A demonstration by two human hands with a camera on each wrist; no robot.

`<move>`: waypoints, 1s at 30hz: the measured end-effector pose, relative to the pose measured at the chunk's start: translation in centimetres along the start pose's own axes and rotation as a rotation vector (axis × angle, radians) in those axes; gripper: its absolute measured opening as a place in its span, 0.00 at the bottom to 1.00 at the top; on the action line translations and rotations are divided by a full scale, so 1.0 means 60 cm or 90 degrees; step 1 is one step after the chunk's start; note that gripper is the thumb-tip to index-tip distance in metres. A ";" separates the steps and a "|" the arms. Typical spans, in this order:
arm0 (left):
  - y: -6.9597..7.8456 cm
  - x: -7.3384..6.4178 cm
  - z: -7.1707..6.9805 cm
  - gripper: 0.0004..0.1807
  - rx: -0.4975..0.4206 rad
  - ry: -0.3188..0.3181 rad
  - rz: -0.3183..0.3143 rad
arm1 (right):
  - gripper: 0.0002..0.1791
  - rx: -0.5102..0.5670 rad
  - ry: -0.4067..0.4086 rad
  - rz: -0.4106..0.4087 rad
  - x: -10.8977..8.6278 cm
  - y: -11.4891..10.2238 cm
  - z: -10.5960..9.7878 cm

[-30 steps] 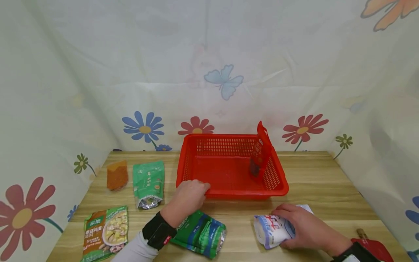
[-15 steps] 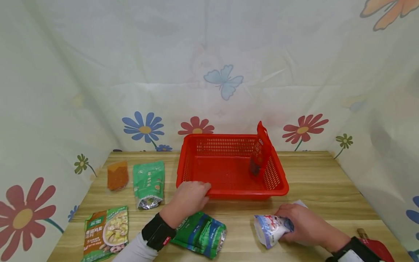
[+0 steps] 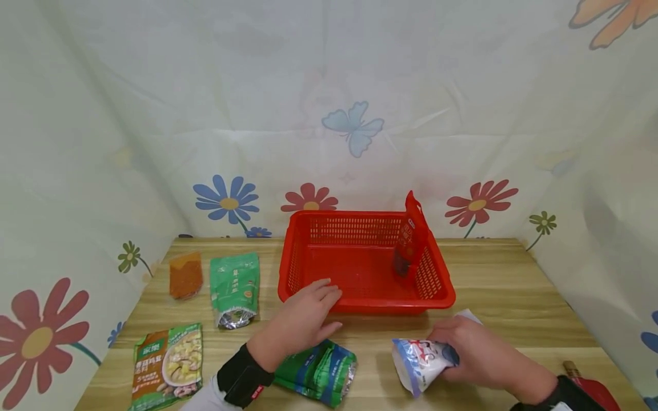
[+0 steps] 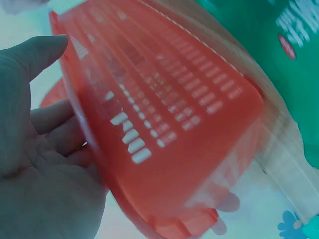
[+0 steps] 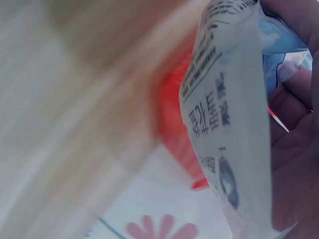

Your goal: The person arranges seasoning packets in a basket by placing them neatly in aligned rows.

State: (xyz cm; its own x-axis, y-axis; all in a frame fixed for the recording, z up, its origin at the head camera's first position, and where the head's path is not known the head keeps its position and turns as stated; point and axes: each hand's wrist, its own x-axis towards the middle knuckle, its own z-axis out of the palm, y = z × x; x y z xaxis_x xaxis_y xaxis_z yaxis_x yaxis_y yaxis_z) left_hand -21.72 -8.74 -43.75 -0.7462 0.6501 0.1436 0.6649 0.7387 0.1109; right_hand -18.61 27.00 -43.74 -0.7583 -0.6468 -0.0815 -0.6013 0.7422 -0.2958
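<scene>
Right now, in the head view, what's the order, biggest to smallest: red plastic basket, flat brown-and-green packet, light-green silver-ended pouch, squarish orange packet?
1. Red basket
2. Brown-and-green packet, helped by lying nearer the camera
3. Light-green pouch
4. Orange packet

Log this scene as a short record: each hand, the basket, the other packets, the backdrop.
Left hand: at the near rim of the red basket, thumb spread from the fingers
Right hand: grips a white-and-blue packet
Basket contents: red pouch, upright at the right end
Partly behind left hand: green-and-blue pouch
Table, left side: orange packet, light green pouch, brown-and-green packet
Table, right side: red item, partly hidden
Backdrop: floral cloth
</scene>
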 end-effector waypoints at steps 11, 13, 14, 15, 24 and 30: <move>0.062 -0.032 0.009 0.39 -0.168 0.078 0.072 | 0.26 -0.077 0.061 -0.056 -0.006 -0.061 -0.060; 0.074 -0.037 0.011 0.39 -0.297 0.045 0.045 | 0.24 -0.083 0.074 -0.070 -0.005 -0.069 -0.066; 0.081 -0.039 0.011 0.39 -0.368 0.025 0.023 | 0.23 -0.086 0.078 -0.074 -0.005 -0.073 -0.069; 0.087 -0.040 0.013 0.38 -0.444 0.008 0.002 | 0.23 -0.090 0.083 -0.079 -0.004 -0.076 -0.072; 0.141 -0.031 0.029 0.27 -1.020 -0.094 -0.233 | 0.25 -0.151 0.093 -0.077 0.005 -0.101 -0.081; 0.175 -0.024 0.045 0.27 -1.150 -0.089 -0.328 | 0.26 -0.147 0.074 -0.071 0.009 -0.107 -0.081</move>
State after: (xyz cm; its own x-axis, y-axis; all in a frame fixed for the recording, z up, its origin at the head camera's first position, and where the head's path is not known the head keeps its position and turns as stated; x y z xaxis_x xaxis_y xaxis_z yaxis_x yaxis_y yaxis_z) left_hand -13.76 -1.44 -45.45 -0.7929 0.5320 -0.2971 -0.4333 -0.1496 0.8887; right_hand -16.38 22.75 -37.23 -0.7004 -0.7118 0.0531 -0.7136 0.6969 -0.0712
